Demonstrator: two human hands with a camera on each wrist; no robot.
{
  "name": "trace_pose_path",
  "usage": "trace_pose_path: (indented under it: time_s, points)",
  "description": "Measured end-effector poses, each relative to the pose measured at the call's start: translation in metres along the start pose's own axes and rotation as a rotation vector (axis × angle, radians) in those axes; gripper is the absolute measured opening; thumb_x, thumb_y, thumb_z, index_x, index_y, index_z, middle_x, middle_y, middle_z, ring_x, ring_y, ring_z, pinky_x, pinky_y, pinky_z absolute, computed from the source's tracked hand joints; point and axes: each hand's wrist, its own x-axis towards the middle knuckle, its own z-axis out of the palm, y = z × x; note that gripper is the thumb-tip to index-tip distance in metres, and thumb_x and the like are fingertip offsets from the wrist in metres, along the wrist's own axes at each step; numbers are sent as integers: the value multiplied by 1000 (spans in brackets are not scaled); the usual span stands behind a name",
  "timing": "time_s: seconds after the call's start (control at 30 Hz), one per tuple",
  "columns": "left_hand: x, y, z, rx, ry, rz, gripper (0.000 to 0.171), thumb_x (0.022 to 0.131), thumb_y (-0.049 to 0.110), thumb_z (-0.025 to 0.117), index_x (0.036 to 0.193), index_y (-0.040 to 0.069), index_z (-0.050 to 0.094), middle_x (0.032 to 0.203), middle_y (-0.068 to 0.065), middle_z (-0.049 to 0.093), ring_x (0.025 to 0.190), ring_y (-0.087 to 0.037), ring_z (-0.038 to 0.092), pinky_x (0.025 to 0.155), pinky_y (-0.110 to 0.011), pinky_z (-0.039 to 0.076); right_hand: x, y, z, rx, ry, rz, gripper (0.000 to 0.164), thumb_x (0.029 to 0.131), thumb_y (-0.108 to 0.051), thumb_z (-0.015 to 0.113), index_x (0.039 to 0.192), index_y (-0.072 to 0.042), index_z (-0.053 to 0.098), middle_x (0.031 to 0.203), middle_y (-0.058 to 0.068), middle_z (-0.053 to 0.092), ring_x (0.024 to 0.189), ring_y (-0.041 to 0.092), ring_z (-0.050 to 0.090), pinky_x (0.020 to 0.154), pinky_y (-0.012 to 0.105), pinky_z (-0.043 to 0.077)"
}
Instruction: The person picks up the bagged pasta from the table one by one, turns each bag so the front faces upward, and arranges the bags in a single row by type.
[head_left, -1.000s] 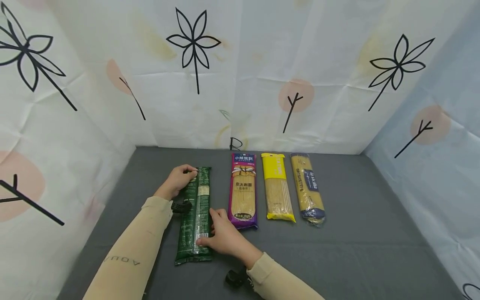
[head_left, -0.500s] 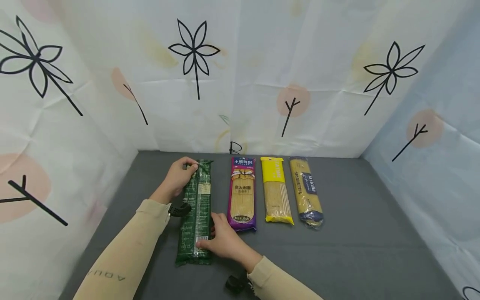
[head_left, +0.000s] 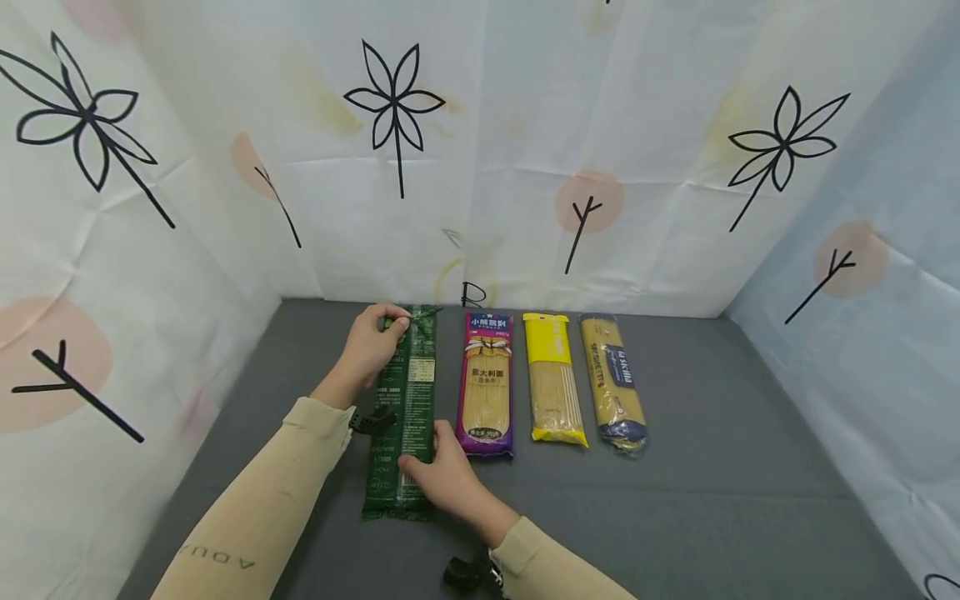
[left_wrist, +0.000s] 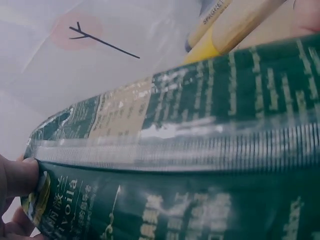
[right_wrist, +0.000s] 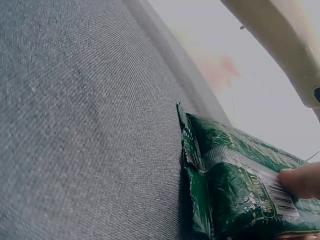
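A green spaghetti pack [head_left: 411, 408] lies lengthwise away from me, with its long back seam and barcode side up. My left hand [head_left: 371, 346] pinches its far end; in the left wrist view the thumb [left_wrist: 19, 176] presses near the seam. Around the near right side my right hand [head_left: 452, 477] grips the pack, its thumb [right_wrist: 303, 180] beside the barcode in the right wrist view. The fingers under the pack are mostly hidden. Just to the right lies a purple pasta pack [head_left: 486, 387], close to my right fingertips.
Farther right lie a yellow-topped noodle pack [head_left: 555, 392] and a clear spaghetti pack with blue labels [head_left: 613, 383]. All rest on a grey cloth-covered table [head_left: 690, 517]. A white patterned curtain [head_left: 510, 100] encloses the back and sides.
Both hands have shifted the green spaghetti pack away from me and slightly right, closer to the purple pack. Its far end now lines up roughly with the other packs. The camera view also moved slightly.
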Motion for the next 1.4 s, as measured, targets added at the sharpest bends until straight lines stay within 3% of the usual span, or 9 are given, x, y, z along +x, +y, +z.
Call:
trace_pose_path:
  time_s: [0.23,0.37,0.6,0.77,0.93,1.07,1.17,1.27,1.4]
  points:
    - [-3,7,3,-12,28,95,21,102,25,51,118,14,60,137,-7,43,94,-28,49,69,-43,42,-3,-2,-4,155,-14,-69,43,94,-12,63,129,-8,38,113,8,64,85,21,67,71,36,55]
    - [-4,6,5,39,43,141,24,101,25,52,121,13,60,137,-7,43,102,-28,49,76,-44,43,-4,-2,-8,107,-12,-63,46,94,-17,64,131,-10,38,116,8,63,85,21,64,71,35,54]
    - [-8,10,10,202,-7,247,52,101,31,51,148,16,36,154,-12,21,137,-33,27,100,-57,35,-3,-15,-23,-94,66,-60,71,93,-38,64,147,-11,27,149,17,34,133,27,37,101,55,37]
    - [-9,9,15,249,-57,210,67,101,43,46,156,24,14,161,-5,1,145,-32,8,107,-62,24,-3,-27,-33,-112,81,-86,58,94,-36,63,141,-17,35,142,11,47,122,30,49,98,55,41]
    - [-13,5,21,238,-106,180,68,100,46,45,156,22,15,160,-9,6,138,-36,28,102,-58,35,-2,-34,-42,-152,122,-90,59,94,-38,62,142,-20,34,144,10,43,128,27,44,99,54,40]
    - [-18,7,25,223,-132,161,66,101,43,46,156,23,15,153,-16,21,118,-35,46,89,-53,45,-2,-41,-48,-206,148,-115,50,94,-35,62,136,-21,39,136,4,49,119,24,50,90,47,46]
    - [-21,8,26,236,-153,135,66,101,43,45,156,25,13,145,-18,30,93,-31,52,75,-46,47,-6,-49,-52,-308,193,-120,46,94,-32,62,135,-21,42,126,2,53,99,22,56,76,42,48]
    - [-24,10,25,213,-186,103,69,101,46,44,156,24,10,147,-21,30,99,-31,57,76,-45,50,-8,-56,-54,-427,243,-120,46,94,-28,62,136,-20,44,117,3,57,86,19,57,69,37,49]
    - [-26,16,25,24,-227,44,78,98,51,47,157,20,5,148,-24,27,114,-38,56,83,-45,54,-10,-65,-53,-584,296,-142,45,92,-21,65,133,-19,48,106,5,61,76,16,59,59,32,50]
